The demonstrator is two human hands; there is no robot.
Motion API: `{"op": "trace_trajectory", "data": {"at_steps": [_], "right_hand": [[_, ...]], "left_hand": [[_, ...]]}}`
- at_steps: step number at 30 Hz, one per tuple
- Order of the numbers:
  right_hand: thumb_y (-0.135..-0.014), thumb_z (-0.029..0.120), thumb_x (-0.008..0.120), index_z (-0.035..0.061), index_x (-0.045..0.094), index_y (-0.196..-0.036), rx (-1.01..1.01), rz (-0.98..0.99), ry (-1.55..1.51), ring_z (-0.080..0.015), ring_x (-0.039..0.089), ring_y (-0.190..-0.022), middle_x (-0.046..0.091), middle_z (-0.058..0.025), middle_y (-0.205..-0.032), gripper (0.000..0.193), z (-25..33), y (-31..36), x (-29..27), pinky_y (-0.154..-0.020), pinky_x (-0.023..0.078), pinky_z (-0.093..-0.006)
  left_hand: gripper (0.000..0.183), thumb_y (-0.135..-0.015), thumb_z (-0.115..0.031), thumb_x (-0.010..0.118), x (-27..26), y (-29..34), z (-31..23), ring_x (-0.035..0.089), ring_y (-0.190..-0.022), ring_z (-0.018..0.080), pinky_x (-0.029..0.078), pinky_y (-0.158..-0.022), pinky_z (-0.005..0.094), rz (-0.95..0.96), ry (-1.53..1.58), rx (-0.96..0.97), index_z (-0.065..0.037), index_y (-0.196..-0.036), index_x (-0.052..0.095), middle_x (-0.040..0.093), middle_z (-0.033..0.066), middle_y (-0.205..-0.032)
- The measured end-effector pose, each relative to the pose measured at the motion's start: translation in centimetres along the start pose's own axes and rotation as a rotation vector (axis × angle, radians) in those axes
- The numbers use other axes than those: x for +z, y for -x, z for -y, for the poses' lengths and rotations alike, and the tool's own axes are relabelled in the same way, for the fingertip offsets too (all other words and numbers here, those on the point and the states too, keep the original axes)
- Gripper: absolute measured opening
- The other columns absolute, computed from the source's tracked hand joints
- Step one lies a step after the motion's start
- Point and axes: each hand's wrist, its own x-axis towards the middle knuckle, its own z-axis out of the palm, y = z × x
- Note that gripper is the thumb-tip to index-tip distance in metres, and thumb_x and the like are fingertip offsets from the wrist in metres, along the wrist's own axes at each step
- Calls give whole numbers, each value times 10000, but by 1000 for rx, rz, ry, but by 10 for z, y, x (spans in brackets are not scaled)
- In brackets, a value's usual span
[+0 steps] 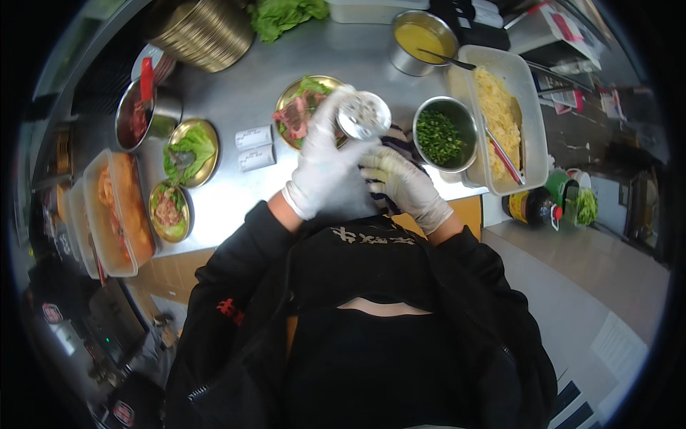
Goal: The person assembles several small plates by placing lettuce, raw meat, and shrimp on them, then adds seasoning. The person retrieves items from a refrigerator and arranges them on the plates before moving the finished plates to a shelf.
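Both hands wear white gloves. My left hand (pixel 319 161) grips a silver shaker (pixel 366 114) whose perforated top faces up. Just beyond that hand is a gold plate (pixel 283 101) with green lettuce and slices of raw red meat (pixel 296 116), partly covered by the hand and shaker. Close beside the shaker, my right hand (pixel 407 182) has its fingers curled over a dark-and-white striped cloth (pixel 381 194), mostly hidden. Right of the hands stands a steel bowl of chopped green onion (pixel 439 136).
At left are two small gold plates with lettuce (pixel 190 152) and meat (pixel 168 211), a steel pot (pixel 167 107), white paper slips (pixel 255 148) and plastic tubs (pixel 130 266). Stacked gold plates (pixel 204 36) stand behind. Right are a yellow-liquid pot (pixel 420 39), a yellow-food tub (pixel 530 114) and bottles (pixel 529 206).
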Motion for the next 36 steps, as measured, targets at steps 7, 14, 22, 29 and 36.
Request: {"op": "trace_trajectory", "data": {"at_steps": [7, 14, 22, 29, 36], "right_hand": [[-929, 83, 681, 26, 530, -1350, -601, -140, 468, -90, 578, -1055, 638, -39, -1199, 451, 29, 55, 11, -893, 472, -232], [-757, 342, 842, 40, 456, -1453, -1084, -261, 1207, -304, 512, -1307, 515, -157, -1428, 851, 74, 43, 16, -1078, 417, -382], [-655, 213, 904, 14, 562, -1302, -1049, -91, 972, -292, 592, -1241, 591, -179, -1346, 758, 77, 26, 29, -1039, 467, -361], [-586, 248, 938, 59, 600, -1245, -1147, -30, 1024, -344, 507, -1326, 577, -173, -1379, 764, 85, 10, 53, -1091, 418, -399], [-635, 244, 885, 91, 624, -1180, -1120, 15, 1081, -345, 535, -1289, 628, -112, -1319, 623, 82, 8, 74, -1109, 370, -465]], "left_hand": [[865, -737, 63, 818, 20, -28, 14, 519, -1273, 197, 459, -1064, 328, 115, -188, 334, -92, -1462, 372, 467, 97, -1403], [787, -735, 71, 786, 39, -26, -4, 536, -1264, 283, 442, -1065, 344, 252, -103, 313, -62, -1430, 442, 510, 144, -1367], [791, -758, -15, 794, 35, -26, -6, 539, -1252, 261, 447, -1057, 353, 317, -81, 421, -61, -1442, 400, 509, 138, -1359], [695, -799, -5, 773, 35, -18, -11, 566, -1181, 153, 490, -982, 305, 259, 687, -154, -76, -1390, 415, 556, 61, -1293], [670, -806, 33, 756, 14, -10, -15, 576, -1184, 168, 486, -986, 309, 295, 524, -99, -89, -1375, 422, 568, 61, -1270]]}}
